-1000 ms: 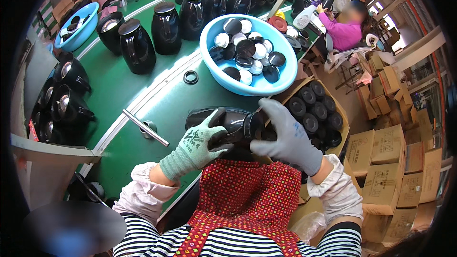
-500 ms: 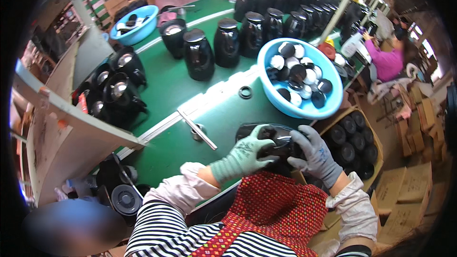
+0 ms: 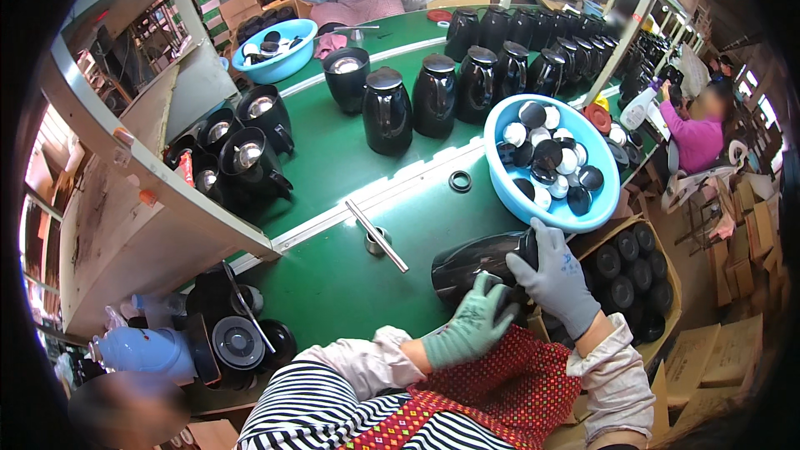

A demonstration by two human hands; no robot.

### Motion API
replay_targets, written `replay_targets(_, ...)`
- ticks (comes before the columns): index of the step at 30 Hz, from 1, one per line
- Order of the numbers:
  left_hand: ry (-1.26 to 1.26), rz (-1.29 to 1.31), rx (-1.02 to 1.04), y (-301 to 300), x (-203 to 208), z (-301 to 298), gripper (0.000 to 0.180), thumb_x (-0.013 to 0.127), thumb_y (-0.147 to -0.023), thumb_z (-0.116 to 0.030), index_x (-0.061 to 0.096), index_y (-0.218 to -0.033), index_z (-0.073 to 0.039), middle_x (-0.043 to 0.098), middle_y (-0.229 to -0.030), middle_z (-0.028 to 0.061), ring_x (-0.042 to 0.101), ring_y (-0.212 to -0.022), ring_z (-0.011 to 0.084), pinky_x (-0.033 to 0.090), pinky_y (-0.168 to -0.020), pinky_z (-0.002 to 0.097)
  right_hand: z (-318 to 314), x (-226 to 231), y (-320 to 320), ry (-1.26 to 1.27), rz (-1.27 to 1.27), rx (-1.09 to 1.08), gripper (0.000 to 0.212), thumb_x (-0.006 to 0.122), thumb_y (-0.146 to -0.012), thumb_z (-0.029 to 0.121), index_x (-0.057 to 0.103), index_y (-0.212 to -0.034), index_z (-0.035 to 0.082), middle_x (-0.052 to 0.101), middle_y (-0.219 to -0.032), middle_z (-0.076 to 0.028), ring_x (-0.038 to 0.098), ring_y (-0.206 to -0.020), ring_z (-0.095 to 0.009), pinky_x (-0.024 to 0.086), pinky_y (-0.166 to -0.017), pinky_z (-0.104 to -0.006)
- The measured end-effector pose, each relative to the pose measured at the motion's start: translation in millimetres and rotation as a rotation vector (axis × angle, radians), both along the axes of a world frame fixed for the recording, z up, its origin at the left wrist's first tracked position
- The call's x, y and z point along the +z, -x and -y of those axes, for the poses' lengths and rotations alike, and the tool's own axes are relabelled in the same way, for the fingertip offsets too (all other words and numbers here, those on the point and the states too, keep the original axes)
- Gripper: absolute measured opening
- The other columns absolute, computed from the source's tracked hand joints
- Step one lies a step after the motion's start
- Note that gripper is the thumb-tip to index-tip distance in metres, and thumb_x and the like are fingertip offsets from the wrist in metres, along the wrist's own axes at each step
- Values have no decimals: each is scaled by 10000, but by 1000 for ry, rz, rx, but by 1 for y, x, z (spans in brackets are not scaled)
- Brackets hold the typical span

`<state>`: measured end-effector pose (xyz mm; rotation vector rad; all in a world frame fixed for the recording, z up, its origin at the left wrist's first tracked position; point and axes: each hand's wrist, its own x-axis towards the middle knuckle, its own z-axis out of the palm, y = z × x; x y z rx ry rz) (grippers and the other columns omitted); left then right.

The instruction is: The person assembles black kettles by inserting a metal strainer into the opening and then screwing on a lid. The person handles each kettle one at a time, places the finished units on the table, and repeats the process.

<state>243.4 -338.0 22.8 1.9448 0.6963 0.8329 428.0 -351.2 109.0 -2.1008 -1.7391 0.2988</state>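
A glossy black jug [image 3: 475, 260] lies tilted on its side low over the green table, its length running left to right. On its near side my left hand [image 3: 473, 325], in a green glove, is closed around what looks like the handle. Around the right end of the jug wraps my right hand [image 3: 557, 277], in a grey glove, thumb toward me. The part under my right fingers is hidden. Just beyond the jug stands a light blue basin [image 3: 606, 210] of round black and white lids [image 3: 547, 152].
Upright black jugs [image 3: 387, 112] line the table's far side, and several open ones [image 3: 250, 158] stand at left. A metal bar [image 3: 377, 236] and a black ring [image 3: 460, 182] lie ahead. A carton [image 3: 671, 300] of round black parts stands at right. Co-workers sit farther off.
The jug has turned and now shows its long side, pointing left. My left hand has slid to its near side, while my right hand stays at its right end. The whole view has shifted.
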Motion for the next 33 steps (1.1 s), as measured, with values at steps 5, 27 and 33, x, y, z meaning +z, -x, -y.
replay_targets(5,13,62,-158,43,-10,-16,323,735,-983,-149,614,-1242,0,533,-1250,256,579,-1089,430,506,-951,505,-4,-10,12,-204,120,243,627,757,-923,515,612,-1381,114,562,-1227,-185,705,-1003,-383,607,-793,-487)
replay_targets(27,-293,439,792,134,-5,-288,195,665,-1002,-71,644,-1184,-6,595,-1154,146,625,-1035,276,511,-903,378,40,-64,40,-290,-186,83,388,653,-903,-123,592,-1243,52,555,-1423,-289,600,-1261,-455,585,-871,-440)
replay_targets(33,-102,391,846,129,-69,-375,127,674,-1039,-135,630,-1159,-139,592,-933,17,558,-649,142,428,-533,316,62,-113,21,-253,157,90,455,625,-1030,70,508,-1466,14,550,-1368,-153,541,-958,-174,496,-804,-288)
